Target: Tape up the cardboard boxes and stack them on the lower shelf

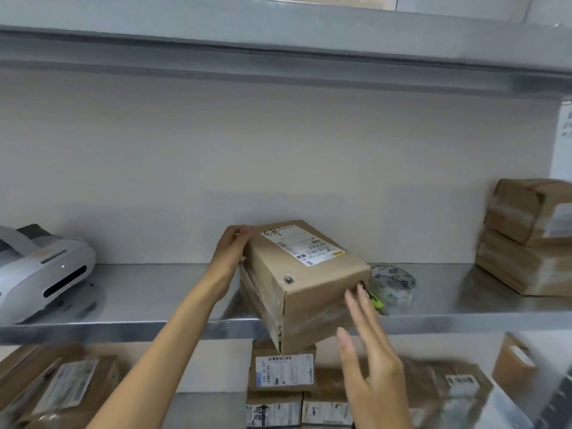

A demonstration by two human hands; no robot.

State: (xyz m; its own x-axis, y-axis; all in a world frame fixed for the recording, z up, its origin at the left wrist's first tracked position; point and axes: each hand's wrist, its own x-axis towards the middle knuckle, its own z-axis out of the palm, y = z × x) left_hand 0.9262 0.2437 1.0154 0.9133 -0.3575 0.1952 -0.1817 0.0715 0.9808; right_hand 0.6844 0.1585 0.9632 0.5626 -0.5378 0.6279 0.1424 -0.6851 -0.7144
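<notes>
A taped cardboard box [305, 283] with a white shipping label on top lies on the metal shelf [154, 328], its near end jutting over the front edge. My left hand [232, 252] grips the box's far left corner, fingers curled over the top edge. My right hand [370, 345] is open with straight fingers, its fingertips touching the box's near right corner. A roll of printed packing tape [394, 286] stands on the shelf just right of the box, partly hidden behind my fingers.
A white label printer [40, 270] sits at the shelf's left. Two stacked taped boxes [529, 239] stand at the far right. Below the shelf, several labelled boxes [283, 371] are piled. Another steel shelf [278, 41] runs overhead.
</notes>
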